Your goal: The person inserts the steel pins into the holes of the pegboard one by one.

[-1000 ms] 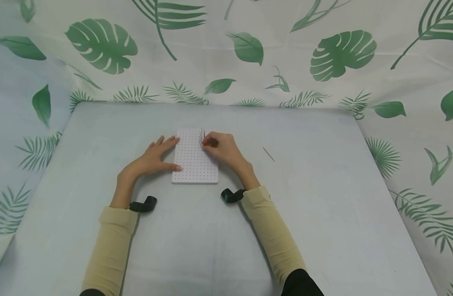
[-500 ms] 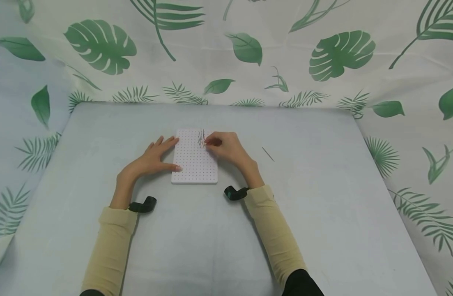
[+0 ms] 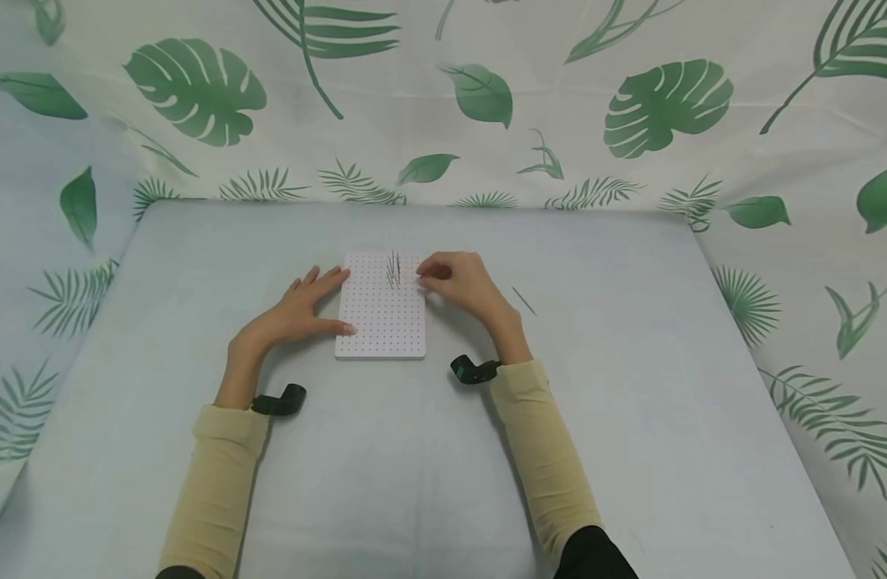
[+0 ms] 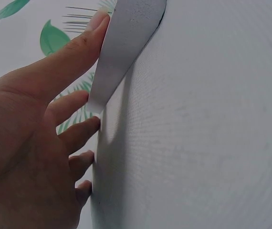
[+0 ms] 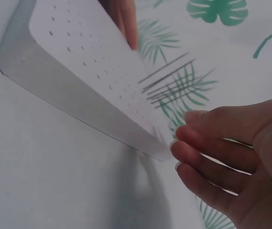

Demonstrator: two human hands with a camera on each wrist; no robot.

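Observation:
A white pegboard (image 3: 381,330) with rows of small holes lies on the table. Several thin dark pins (image 3: 393,270) stand upright in its upper part, and the right wrist view shows these pins (image 5: 167,82) side by side. With fingers spread, my left hand (image 3: 287,312) rests at the board's left side, its thumb over the lower left corner. In the left wrist view the thumb and fingers touch the board's edge (image 4: 124,47). My right hand (image 3: 466,285) hovers by the upper right edge, its fingers loosely bent and nothing between the fingertips.
One loose dark pin (image 3: 524,301) lies on the white table (image 3: 617,386), right of my right hand. A leaf-patterned cloth (image 3: 385,121) hangs behind the table and along its sides. Each wrist carries a small black camera (image 3: 474,370).
My right hand has drawn away from the standing pins, rightward to the board's upper right edge, uncovering them. The left hand and the board have stayed put.

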